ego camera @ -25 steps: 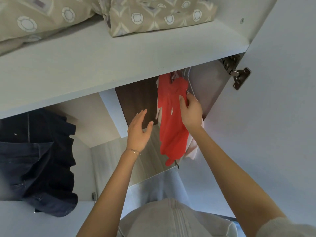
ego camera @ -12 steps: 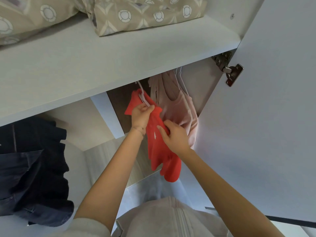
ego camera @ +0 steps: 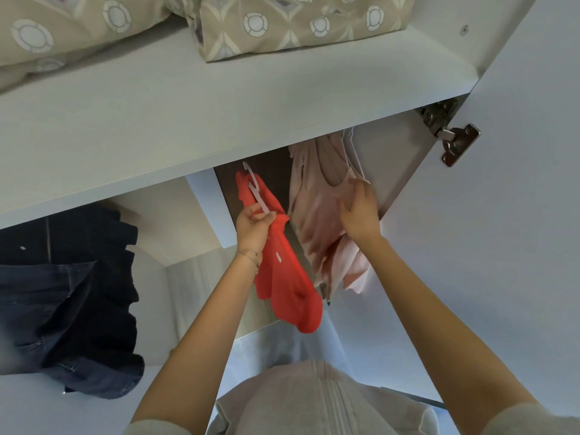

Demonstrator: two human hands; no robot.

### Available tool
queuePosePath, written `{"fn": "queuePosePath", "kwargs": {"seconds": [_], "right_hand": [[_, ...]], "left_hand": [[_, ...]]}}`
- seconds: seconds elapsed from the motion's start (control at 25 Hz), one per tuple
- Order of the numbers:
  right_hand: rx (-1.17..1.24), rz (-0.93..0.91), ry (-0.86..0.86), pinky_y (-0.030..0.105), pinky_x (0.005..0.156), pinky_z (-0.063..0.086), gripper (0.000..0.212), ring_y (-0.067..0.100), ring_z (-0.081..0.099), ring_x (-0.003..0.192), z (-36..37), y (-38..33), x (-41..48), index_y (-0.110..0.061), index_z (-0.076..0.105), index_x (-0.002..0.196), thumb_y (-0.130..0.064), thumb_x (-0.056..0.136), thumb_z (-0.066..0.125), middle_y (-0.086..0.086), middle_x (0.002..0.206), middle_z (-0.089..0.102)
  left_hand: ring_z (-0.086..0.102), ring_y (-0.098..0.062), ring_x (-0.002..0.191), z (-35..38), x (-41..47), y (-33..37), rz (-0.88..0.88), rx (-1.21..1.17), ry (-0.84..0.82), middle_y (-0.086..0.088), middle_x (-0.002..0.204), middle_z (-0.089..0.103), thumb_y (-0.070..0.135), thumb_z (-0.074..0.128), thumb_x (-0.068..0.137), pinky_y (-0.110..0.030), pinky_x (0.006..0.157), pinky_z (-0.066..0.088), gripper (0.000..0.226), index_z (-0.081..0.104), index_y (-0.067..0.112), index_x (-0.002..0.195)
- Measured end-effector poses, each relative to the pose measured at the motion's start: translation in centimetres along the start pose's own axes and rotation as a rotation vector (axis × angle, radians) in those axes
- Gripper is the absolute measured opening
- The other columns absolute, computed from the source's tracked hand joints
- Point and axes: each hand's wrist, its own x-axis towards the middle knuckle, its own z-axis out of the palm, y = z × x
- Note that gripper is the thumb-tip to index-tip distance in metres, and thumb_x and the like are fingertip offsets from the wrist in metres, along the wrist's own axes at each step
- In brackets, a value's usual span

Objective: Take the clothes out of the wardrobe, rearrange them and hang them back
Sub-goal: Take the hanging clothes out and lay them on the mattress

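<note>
A red garment hangs from a white plastic hanger, and my left hand grips the hanger's neck together with the collar, just below the shelf edge. To its right a pale pink top hangs inside the wardrobe from white hangers. My right hand reaches up onto the pink top's right side, fingers bent against the fabric; whether it grips the cloth I cannot tell.
A white shelf runs overhead and carries patterned beige bedding. Dark navy clothes hang at the left. The open white door with its metal hinge stands at the right.
My right hand left the red garment and moved up and right onto the pink top. My left hand took hold of the red garment's hanger and keeps it to the left.
</note>
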Motion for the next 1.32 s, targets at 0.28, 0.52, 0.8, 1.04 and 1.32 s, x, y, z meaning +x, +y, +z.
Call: {"fn": "queuePosePath", "kwargs": {"seconds": [0.28, 0.52, 0.8, 1.04, 1.32], "right_hand": [[0.019, 0.127, 0.042, 0.035, 0.096, 0.043, 0.046, 0.030, 0.054, 0.112, 1.1, 0.5, 2.9, -0.002, 0.043, 0.137, -0.015, 0.094, 0.055, 0.017, 0.128, 0.050], [0.078, 0.227, -0.021, 0.019, 0.044, 0.035, 0.053, 0.008, 0.040, 0.036, 1.1, -0.8, 4.0, -0.017, 0.045, 0.050, -0.049, 0.093, 0.041, -0.008, 0.043, 0.043], [0.111, 0.318, 0.010, 0.024, 0.049, 0.041, 0.049, 0.018, 0.056, 0.048, 0.3, -1.7, 3.4, -0.027, 0.053, 0.056, -0.058, 0.088, 0.033, -0.001, 0.058, 0.057], [0.321, 0.319, 0.102, 0.033, 0.053, 0.044, 0.043, 0.033, 0.051, 0.057, 0.0, -3.2, 2.8, -0.009, 0.057, 0.067, -0.036, 0.097, 0.043, 0.011, 0.062, 0.055], [0.496, 0.082, 0.070, 0.011, 0.049, 0.031, 0.038, -0.001, 0.041, 0.044, -0.9, -4.9, -1.9, -0.023, 0.045, 0.062, -0.014, 0.099, 0.046, -0.008, 0.053, 0.040]], "left_hand": [[0.064, -0.030, 0.106, -2.3, 0.5, 0.1, 0.043, -0.014, 0.044, 0.000, 0.086, 0.068, 0.008, 0.066, 0.089, -0.044, 0.100, 0.049, 0.038, 0.056, 0.005, 0.126], [0.065, -0.031, 0.105, -3.3, -0.1, 0.0, 0.063, -0.023, 0.076, -0.010, 0.101, 0.070, 0.010, 0.065, 0.090, -0.041, 0.094, 0.053, 0.036, 0.057, 0.007, 0.125], [0.065, -0.032, 0.105, -3.9, -0.9, -0.7, 0.045, -0.072, 0.080, -0.007, 0.094, 0.068, 0.012, 0.066, 0.090, -0.043, 0.100, 0.050, 0.027, 0.061, 0.017, 0.116], [0.066, -0.027, 0.102, -3.8, -2.0, -1.0, 0.057, -0.078, 0.097, -0.008, 0.101, 0.070, 0.015, 0.066, 0.090, -0.044, 0.097, 0.052, 0.025, 0.061, 0.023, 0.114], [0.067, -0.021, 0.097, -2.8, -3.3, -1.0, 0.161, -0.099, 0.088, 0.013, 0.081, 0.073, 0.016, 0.064, 0.091, -0.029, 0.082, 0.057, 0.022, 0.062, 0.026, 0.111]]}}
